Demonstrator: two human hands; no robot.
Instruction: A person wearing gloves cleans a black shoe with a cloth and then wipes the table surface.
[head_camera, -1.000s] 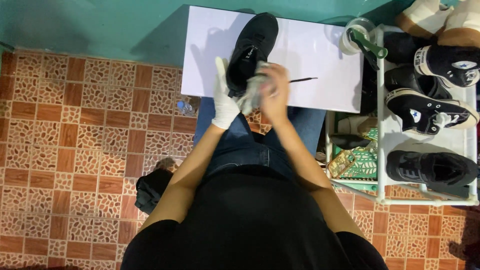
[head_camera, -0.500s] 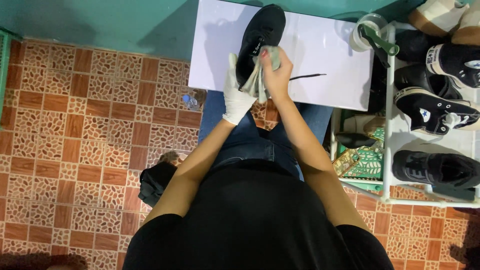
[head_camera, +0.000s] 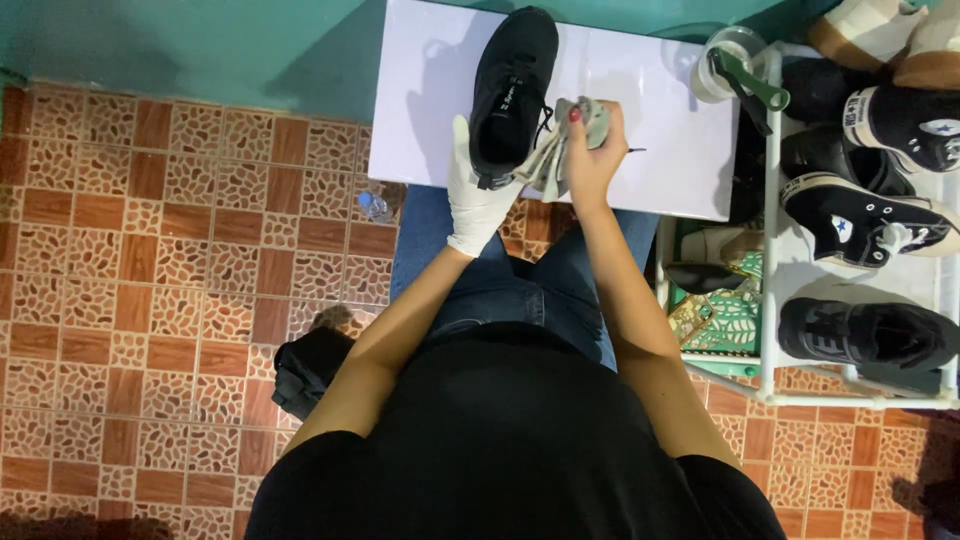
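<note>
A black sneaker (head_camera: 512, 85) lies on the white table (head_camera: 650, 110), toe pointing away from me. My left hand (head_camera: 474, 195), in a white glove, grips the sneaker's heel from the left. My right hand (head_camera: 590, 150), bare with red nails, holds a crumpled grey cloth (head_camera: 558, 145) against the right side of the sneaker. A thin dark stick (head_camera: 632, 151) lies on the table just right of my right hand.
A white shoe rack (head_camera: 770, 230) stands at the right with several black sneakers (head_camera: 860, 215) on its shelves. A clear container with a green tool (head_camera: 735, 65) sits at the table's right corner. A small bottle (head_camera: 373, 205) and a black bag (head_camera: 305, 370) rest on the tiled floor.
My right hand has shifted the cloth along the sneaker's side. My left hand keeps its hold on the heel.
</note>
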